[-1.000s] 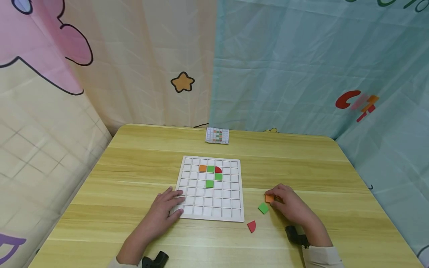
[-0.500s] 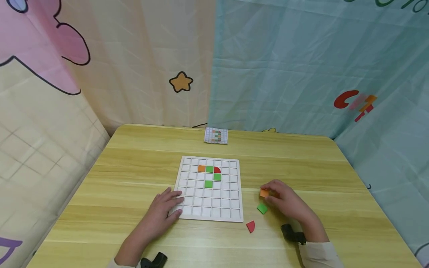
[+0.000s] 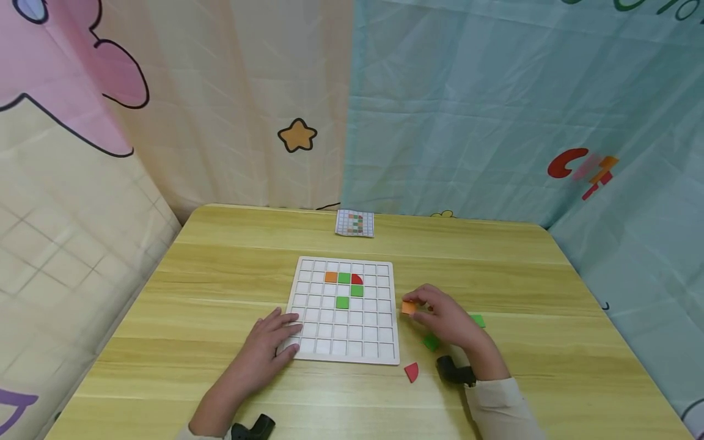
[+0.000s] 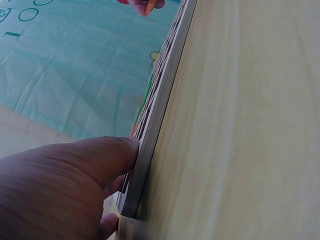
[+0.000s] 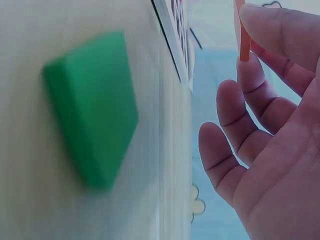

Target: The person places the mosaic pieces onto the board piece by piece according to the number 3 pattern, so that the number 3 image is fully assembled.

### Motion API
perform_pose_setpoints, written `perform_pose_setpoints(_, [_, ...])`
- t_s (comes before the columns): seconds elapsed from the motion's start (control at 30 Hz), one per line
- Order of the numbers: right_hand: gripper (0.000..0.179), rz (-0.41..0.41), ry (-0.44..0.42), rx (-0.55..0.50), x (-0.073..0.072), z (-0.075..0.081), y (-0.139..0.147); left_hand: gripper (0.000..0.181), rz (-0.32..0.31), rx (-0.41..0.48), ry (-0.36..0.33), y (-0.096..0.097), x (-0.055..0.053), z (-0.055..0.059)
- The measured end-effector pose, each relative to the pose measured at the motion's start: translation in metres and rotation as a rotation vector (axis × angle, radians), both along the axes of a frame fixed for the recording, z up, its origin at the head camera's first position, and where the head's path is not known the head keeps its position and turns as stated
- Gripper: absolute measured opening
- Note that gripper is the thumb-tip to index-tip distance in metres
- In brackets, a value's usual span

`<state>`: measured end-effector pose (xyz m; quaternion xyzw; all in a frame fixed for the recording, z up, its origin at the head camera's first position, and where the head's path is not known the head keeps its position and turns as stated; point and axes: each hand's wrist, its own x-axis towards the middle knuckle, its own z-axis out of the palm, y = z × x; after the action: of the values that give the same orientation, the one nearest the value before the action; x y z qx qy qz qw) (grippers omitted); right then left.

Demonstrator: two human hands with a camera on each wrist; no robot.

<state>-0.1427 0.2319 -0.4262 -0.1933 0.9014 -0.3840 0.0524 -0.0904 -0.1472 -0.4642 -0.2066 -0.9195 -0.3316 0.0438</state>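
Note:
My right hand [image 3: 448,321] pinches an orange square tile [image 3: 409,307] between thumb and fingers, just right of the white grid board [image 3: 324,330]. In the right wrist view the orange tile [image 5: 245,42] shows edge-on, the other fingers loosely bent. My left hand [image 3: 266,345] rests with extended fingers on the board's lower left edge; its thumb [image 4: 117,155] lies against the rim in the left wrist view. On the board sit an orange tile [image 3: 331,277], a red quarter-circle [image 3: 356,279] and several green tiles, among them one [image 3: 342,302] lower down.
A green tile [image 3: 431,342] lies under my right hand and another green tile [image 3: 478,321] behind its wrist. A loose red quarter-circle [image 3: 411,372] lies nearer the front. A card with a printed grid pattern [image 3: 354,223] lies at the table's back edge, before the curtain.
My right hand has moved left toward the board with the orange tile, uncovering a green tile behind its wrist. My left hand has stayed on the board's edge.

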Motion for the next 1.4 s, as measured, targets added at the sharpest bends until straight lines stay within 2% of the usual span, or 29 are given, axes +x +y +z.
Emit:
perform_pose_setpoints(0.2, [0.025,0.03,-0.001,-0.016,-0.007,0.003,-0.016,0.034,-0.001,0.002,0.01,0.0,0.0,0.0])
perform_pose_setpoints(0.43, [0.025,0.01,-0.04,-0.007,-0.012,0.006,-0.031,0.034,-0.005,0.003,0.023,0.0,0.0,-0.001])
perform_pose_setpoints(0.6, [0.027,0.028,-0.05,-0.019,-0.014,0.007,-0.039,0.034,-0.005,0.0,0.025,0.0,0.0,-0.001])
perform_pose_setpoints(0.8, [0.027,0.017,-0.072,-0.03,-0.016,0.005,-0.048,0.034,-0.002,0.001,0.016,0.0,0.0,0.0])
perform_pose_setpoints(1.4, [0.023,0.079,-0.092,-0.039,-0.029,0.0,-0.08,0.035,-0.004,-0.004,0.023,0.0,-0.001,-0.003])
